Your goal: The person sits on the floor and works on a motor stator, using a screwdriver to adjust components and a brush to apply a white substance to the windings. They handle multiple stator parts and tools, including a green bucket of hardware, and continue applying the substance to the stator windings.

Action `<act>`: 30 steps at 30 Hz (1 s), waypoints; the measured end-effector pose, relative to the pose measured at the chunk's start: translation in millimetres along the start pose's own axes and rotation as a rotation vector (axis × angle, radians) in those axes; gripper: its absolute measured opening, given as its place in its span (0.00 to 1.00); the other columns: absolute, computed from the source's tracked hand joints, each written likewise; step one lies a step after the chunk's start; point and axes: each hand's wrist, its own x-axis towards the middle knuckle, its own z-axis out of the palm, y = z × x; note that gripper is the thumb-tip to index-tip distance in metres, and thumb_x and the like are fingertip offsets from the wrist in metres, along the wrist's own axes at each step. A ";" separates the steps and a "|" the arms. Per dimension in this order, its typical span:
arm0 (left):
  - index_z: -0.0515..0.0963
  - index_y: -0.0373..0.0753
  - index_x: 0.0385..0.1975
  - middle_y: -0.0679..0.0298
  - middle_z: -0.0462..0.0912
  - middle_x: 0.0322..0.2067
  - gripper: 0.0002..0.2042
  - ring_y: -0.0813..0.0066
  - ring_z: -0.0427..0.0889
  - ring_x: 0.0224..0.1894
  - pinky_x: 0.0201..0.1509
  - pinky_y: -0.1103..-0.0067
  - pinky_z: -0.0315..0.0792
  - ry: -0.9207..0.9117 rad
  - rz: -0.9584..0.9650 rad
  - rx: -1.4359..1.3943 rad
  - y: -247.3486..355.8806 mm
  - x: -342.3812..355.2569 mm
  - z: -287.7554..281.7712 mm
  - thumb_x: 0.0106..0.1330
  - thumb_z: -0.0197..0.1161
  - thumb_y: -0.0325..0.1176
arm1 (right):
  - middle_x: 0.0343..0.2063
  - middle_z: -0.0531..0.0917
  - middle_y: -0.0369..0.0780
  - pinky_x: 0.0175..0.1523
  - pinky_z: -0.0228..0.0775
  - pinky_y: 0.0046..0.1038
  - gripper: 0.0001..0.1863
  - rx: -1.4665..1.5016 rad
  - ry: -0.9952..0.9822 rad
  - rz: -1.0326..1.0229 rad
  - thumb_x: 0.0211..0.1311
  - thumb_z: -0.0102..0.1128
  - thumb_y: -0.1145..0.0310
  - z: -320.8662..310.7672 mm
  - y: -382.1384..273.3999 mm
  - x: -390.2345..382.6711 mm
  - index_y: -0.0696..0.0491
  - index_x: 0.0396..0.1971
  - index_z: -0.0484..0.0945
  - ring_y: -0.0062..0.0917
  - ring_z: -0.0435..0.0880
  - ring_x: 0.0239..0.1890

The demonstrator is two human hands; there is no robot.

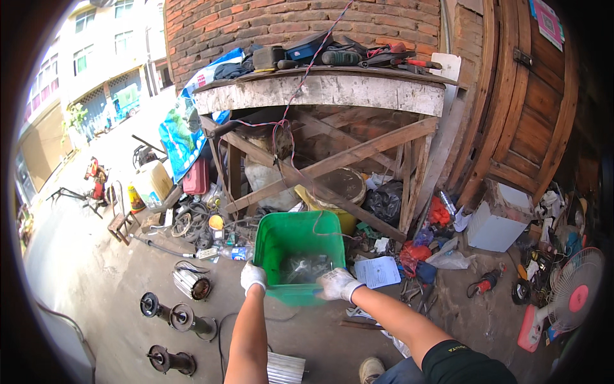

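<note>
I hold a green plastic bin (299, 232) in front of me, tilted so that its open top faces me. White gloves cover both hands. My left hand (254, 278) is closed on the bin's left edge, and my right hand (336, 285) grips the lower right side. Small greyish pieces (306, 267) lie at the bottom of the bin, too blurred to name. Left of my left forearm, several motor parts lie on the ground: a finned metal housing (191, 281) and dark cylindrical pieces with shafts (193, 321). Another finned piece (286, 368) sits beside my left forearm.
A wooden workbench (320, 91) with tools on top stands against a brick wall. Beneath it is a yellow bucket (340, 192). At right are a white box (500, 217), a red-handled power tool (486, 282) and a fan (575, 294). A stool (121, 223) stands left.
</note>
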 end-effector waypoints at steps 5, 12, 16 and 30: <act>0.84 0.41 0.45 0.49 0.89 0.44 0.11 0.46 0.88 0.50 0.55 0.57 0.81 -0.038 0.127 0.028 -9.6 5.7 2.6 0.70 0.61 0.38 | 0.55 0.86 0.51 0.66 0.75 0.44 0.40 0.071 -0.251 -0.106 0.66 0.61 0.31 -52.7 13.9 19.7 0.51 0.61 0.82 0.47 0.84 0.59; 0.82 0.41 0.52 0.52 0.88 0.48 0.15 0.50 0.86 0.53 0.58 0.60 0.79 -0.046 0.030 -0.010 -6.8 -8.9 -1.4 0.69 0.62 0.38 | 0.37 0.91 0.43 0.48 0.81 0.33 0.29 0.566 1.060 -0.143 0.65 0.70 0.43 -391.9 36.2 102.8 0.54 0.51 0.86 0.32 0.91 0.39; 0.82 0.41 0.55 0.52 0.86 0.50 0.18 0.51 0.85 0.56 0.60 0.61 0.78 -0.021 -0.054 -0.089 3.6 -7.2 -1.8 0.66 0.62 0.36 | 0.52 0.88 0.52 0.60 0.78 0.45 0.30 -0.072 1.202 0.182 0.67 0.61 0.41 -541.2 25.8 154.5 0.53 0.52 0.86 0.48 0.87 0.56; 0.85 0.45 0.53 0.54 0.88 0.49 0.17 0.52 0.86 0.55 0.60 0.61 0.78 0.033 -0.119 -0.097 4.2 -6.0 3.6 0.64 0.65 0.36 | 0.52 0.89 0.49 0.58 0.81 0.45 0.20 -0.264 0.907 0.339 0.64 0.59 0.59 -584.3 21.2 225.5 0.49 0.51 0.89 0.42 0.89 0.56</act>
